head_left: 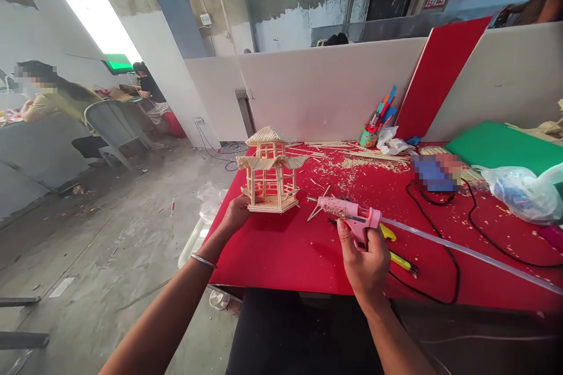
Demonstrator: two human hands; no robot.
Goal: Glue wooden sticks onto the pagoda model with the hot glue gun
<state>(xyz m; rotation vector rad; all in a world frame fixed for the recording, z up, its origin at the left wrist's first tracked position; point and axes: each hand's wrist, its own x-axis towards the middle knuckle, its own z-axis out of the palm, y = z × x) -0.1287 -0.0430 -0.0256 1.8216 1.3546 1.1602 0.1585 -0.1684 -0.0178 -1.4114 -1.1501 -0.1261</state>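
Note:
A small two-tiered pavilion model (273, 170) made of thin wooden sticks is held up at the left part of the red table. My left hand (238, 214) grips its base from the lower left, with some fingers hidden behind and under it. My right hand (365, 255) is wrapped round the handle of a pink glue gun (349, 211). The gun's nozzle points left at the model, a short gap away from it. From the gun's back a long clear glue stick (461, 249) runs off to the right. Wood crumbs cling to the gun's body.
On the red table (281, 263) lie loose sticks, wood crumbs, a yellow cutter (402, 262) and black cable. Farther back stand a green pen holder (368, 137), a green sheet (505, 149) and a plastic bag (519, 190). Other people sit at the far left.

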